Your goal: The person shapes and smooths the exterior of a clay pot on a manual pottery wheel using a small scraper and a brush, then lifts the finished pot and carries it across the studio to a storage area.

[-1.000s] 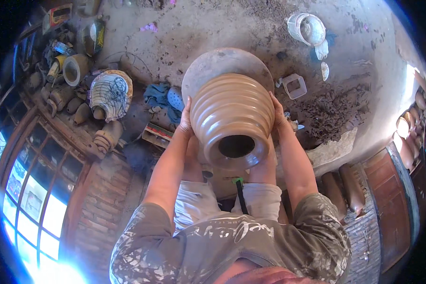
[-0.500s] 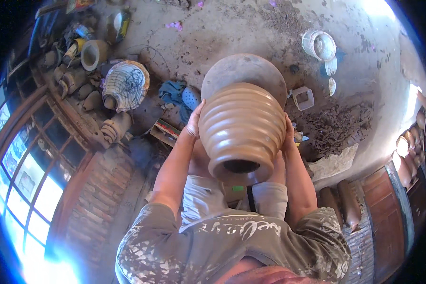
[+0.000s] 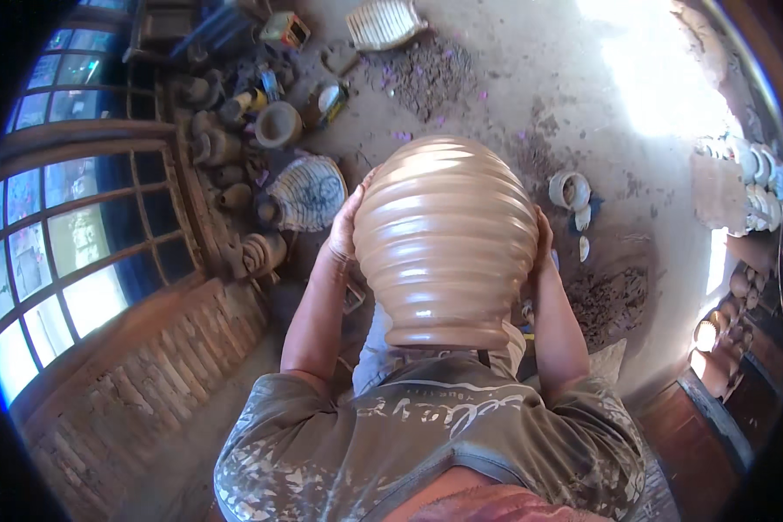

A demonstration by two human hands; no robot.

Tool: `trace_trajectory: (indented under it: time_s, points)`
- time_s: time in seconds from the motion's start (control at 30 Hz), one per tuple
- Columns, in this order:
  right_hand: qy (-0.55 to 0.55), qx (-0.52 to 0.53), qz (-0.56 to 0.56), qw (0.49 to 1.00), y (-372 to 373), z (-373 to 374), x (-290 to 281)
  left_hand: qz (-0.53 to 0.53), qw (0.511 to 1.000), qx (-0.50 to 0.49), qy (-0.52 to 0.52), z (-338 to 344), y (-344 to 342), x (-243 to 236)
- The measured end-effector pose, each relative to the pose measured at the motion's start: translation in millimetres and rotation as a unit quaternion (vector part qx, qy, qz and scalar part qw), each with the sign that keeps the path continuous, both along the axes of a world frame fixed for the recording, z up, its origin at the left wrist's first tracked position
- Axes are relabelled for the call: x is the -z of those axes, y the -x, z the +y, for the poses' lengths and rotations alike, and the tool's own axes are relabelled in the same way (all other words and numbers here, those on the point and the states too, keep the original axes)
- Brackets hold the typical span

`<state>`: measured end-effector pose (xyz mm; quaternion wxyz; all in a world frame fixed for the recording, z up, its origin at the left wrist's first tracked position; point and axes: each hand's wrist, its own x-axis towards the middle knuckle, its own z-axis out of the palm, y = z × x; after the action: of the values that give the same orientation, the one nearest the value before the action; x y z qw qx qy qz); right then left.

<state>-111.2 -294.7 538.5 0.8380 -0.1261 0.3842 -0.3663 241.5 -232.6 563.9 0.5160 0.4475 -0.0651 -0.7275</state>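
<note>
A large ribbed brown clay pot [image 3: 445, 241], wet and glossy, is lifted close below the camera, its narrow mouth end toward my chest. My left hand [image 3: 345, 228] presses flat against its left side. My right hand [image 3: 541, 242] presses against its right side, mostly hidden behind the pot's bulge. Both forearms reach up from my clay-spattered grey shirt [image 3: 426, 435]. The pot hides what lies under it.
Several small clay pots and a white ribbed vessel [image 3: 306, 193] lie along the window wall [image 3: 70, 226] at left. White bowls [image 3: 571, 189] and clay crumbs lie on the dirt floor to the right. More pots line the right wall [image 3: 739, 287]. Brick base at lower left.
I have raised the pot higher and nearer the camera; its mouth has turned out of sight and the round wheel board behind it is now hidden. My view has swung left.
</note>
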Motion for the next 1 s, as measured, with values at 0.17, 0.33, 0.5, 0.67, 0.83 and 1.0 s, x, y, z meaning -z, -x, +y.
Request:
trace_trajectory:
  time_s: [0.17,0.33,0.5,0.67,0.83,1.0]
  points:
    - [0.035,-0.016,0.08,0.996,-86.9,-34.9,-64.0,0.005,0.998,-0.025,0.064,-4.3,-79.1,-22.9]
    - [0.026,-0.048,0.007,0.998,-149.5,-48.7,-80.6,0.085,0.994,-0.053,0.049,-1.8,-128.4,-49.1]
    - [-0.049,-0.06,-0.196,0.978,-185.4,-64.4,-38.9,0.176,0.982,-0.027,0.07,-12.7,-151.9,-68.5]
    - [-0.07,-0.066,-0.214,0.972,-196.2,-82.9,-37.7,0.034,0.993,-0.018,0.109,-37.7,-162.4,-58.2]
    - [0.01,-0.05,-0.146,0.988,-171.5,-140.9,-50.2,0.158,0.987,-0.004,0.02,-110.2,-129.9,-77.7]
    - [0.135,-0.065,-0.26,0.954,-123.1,-225.9,-37.7,0.17,0.982,0.063,0.053,-219.1,-91.0,-71.4]
